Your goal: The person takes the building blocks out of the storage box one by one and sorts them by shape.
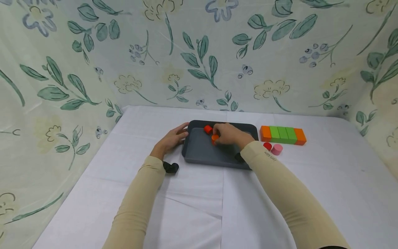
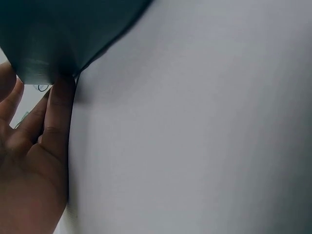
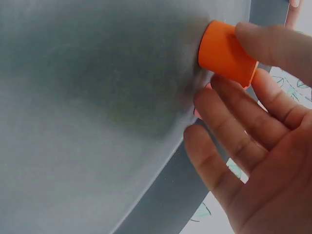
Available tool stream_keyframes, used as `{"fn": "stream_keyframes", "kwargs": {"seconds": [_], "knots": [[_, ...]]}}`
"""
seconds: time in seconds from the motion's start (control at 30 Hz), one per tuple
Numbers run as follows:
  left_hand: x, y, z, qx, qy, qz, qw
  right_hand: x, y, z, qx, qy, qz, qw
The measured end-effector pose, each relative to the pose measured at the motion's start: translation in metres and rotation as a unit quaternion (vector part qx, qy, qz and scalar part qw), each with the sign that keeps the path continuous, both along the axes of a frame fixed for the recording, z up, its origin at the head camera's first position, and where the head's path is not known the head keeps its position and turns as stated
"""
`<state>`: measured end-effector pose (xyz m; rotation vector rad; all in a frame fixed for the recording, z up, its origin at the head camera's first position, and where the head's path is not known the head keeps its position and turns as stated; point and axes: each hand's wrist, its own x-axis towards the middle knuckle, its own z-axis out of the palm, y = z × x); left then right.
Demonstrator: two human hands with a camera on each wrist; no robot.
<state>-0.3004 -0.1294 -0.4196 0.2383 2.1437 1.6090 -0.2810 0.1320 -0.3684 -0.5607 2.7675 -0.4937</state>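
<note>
A dark grey tray [image 1: 199, 150] lies on the white-covered table. My left hand [image 1: 170, 140] rests against its left side; in the left wrist view the fingers [image 2: 59, 109] lie straight along the tray's outer wall [image 2: 73, 34]. Inside the tray, my right hand [image 1: 230, 134] pinches an orange cylinder block [image 3: 222, 51] between thumb and index finger, the other fingers loosely extended. A red cylinder block [image 1: 208, 129] sits just left of it, near the tray's back edge. Part of the tray's right side is hidden behind the right hand and forearm.
Right of the tray stands a row of green and orange blocks [image 1: 283, 135]. In front of that row are another red cylinder [image 1: 267, 146], partly behind the right sleeve, and a pink cylinder [image 1: 276, 149]. A floral curtain [image 1: 199, 62] hangs behind the table.
</note>
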Motion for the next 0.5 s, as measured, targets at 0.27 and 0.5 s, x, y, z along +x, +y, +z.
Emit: {"fn": "stream_keyframes", "kwargs": {"seconds": [0.27, 0.5], "knots": [[-0.002, 0.001, 0.0, -0.002, 0.003, -0.001, 1.0, -0.002, 0.008, 0.002, -0.043, -0.013, -0.008, 0.999], [-0.002, 0.0, 0.0, -0.007, -0.003, 0.003, 1.0, -0.001, 0.021, 0.006, -0.049, -0.005, -0.02, 0.999]]}}
